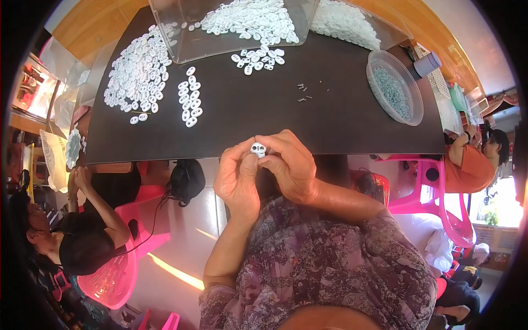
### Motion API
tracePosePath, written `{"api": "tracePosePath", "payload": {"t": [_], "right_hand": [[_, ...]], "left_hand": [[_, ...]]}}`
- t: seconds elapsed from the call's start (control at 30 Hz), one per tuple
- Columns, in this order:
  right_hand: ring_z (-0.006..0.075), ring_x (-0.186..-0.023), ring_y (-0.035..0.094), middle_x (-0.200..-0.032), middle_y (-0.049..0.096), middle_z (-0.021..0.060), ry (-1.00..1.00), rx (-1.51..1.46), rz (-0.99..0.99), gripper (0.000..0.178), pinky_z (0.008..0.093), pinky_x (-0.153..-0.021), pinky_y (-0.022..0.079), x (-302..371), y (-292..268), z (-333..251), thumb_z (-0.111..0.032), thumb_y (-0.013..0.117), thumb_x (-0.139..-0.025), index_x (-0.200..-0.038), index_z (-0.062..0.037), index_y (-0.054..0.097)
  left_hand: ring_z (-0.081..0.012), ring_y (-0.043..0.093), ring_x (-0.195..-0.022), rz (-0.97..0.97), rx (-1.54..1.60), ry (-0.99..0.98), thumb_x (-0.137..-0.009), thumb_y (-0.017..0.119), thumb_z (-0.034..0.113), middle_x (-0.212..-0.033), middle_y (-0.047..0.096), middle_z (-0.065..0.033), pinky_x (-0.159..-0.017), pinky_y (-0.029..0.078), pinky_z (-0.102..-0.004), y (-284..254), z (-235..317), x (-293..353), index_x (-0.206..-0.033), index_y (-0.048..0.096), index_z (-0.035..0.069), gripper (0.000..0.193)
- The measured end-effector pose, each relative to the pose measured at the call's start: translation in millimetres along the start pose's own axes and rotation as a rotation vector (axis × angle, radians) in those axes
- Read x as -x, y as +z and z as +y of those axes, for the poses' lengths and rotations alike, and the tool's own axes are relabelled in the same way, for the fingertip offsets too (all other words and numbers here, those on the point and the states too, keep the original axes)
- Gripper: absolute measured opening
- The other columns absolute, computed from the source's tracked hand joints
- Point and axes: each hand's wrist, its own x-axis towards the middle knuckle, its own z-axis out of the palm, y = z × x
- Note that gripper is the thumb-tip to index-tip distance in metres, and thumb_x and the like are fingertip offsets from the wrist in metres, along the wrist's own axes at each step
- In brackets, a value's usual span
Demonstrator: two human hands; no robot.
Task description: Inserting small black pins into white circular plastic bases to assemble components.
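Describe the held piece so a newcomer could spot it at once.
Find the dark table and the middle of its near edge. Just there, the left hand and right hand pinch a small white piece with two dark openings. Unlike the loose white pieces on the table, it alone is held in fingers.

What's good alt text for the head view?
A person's left hand and right hand hold a small white two-holed part at the near edge of a dark brown tabletop. On it lie piled white oval two-holed pieces, left, and a clear round dish of small blue-grey pieces, right.
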Motion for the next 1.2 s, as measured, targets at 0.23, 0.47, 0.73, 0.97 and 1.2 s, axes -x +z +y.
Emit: {"api": "tracePosePath", "payload": {"t": [0.23, 0.47, 0.73, 0.97, 1.2], "right_hand": [[0.0196, -0.071, 0.056, -0.085, 0.060, 0.0115, 0.026, -0.024, 0.007, 0.034, 0.0269, -0.060, 0.046, -1.8, -0.7, -2.7, 0.005, 0.067, -0.073, -0.105, 0.0047, 0.058], [0.0219, -0.068, 0.056, -0.084, 0.060, 0.0127, -0.134, 0.035, 0.033, 0.028, 0.0290, -0.059, 0.045, -5.2, 0.0, 2.8, 0.004, 0.065, -0.075, -0.101, 0.0047, 0.057], [0.0235, -0.064, 0.052, -0.081, 0.057, 0.0105, -0.238, 0.122, 0.083, 0.030, 0.0317, -0.054, 0.043, -5.0, 4.6, 5.1, 0.001, 0.068, -0.070, -0.097, 0.0017, 0.055], [0.0230, -0.063, 0.052, -0.078, 0.055, 0.0095, -0.249, 0.113, 0.078, 0.031, 0.0318, -0.053, 0.042, -3.6, 6.5, 8.5, -0.002, 0.069, -0.070, -0.097, 0.0007, 0.054], [0.0214, -0.060, 0.051, -0.077, 0.056, 0.0115, -0.290, 0.102, 0.080, 0.019, 0.0305, -0.051, 0.041, -3.9, 12.0, 6.7, -0.005, 0.061, -0.083, -0.098, 0.0056, 0.053]], "left_hand": [[-0.0102, 0.055, -0.084, -0.005, -0.052, 0.054, -0.091, 0.057, 0.012, -0.096, 0.060, -0.0068, -0.077, 0.045, -0.0228, 2.7, 1.4, 3.5, -0.105, 0.057, -0.005, 0.022], [-0.0104, 0.055, -0.084, 0.013, -0.071, 0.084, -0.093, 0.054, 0.013, -0.097, 0.060, -0.0070, -0.077, 0.046, -0.0234, 5.1, -2.7, 6.0, -0.105, 0.056, -0.006, 0.023], [-0.0103, 0.051, -0.085, 0.029, -0.169, 0.237, -0.094, 0.051, 0.014, -0.094, 0.055, -0.0046, -0.077, 0.043, -0.0245, 8.7, -8.6, 7.4, -0.106, 0.057, -0.005, 0.023], [-0.0131, 0.049, -0.071, 0.024, -0.374, 0.370, -0.094, 0.048, 0.008, -0.080, 0.052, -0.0063, -0.063, 0.041, -0.0248, 9.0, -7.7, 3.4, -0.106, 0.056, -0.005, 0.020], [-0.0138, 0.047, -0.067, 0.072, -0.387, 0.427, -0.093, 0.049, 0.006, -0.077, 0.050, -0.0057, -0.060, 0.040, -0.0252, 9.8, -7.6, 2.8, -0.105, 0.055, -0.005, 0.017]]}}
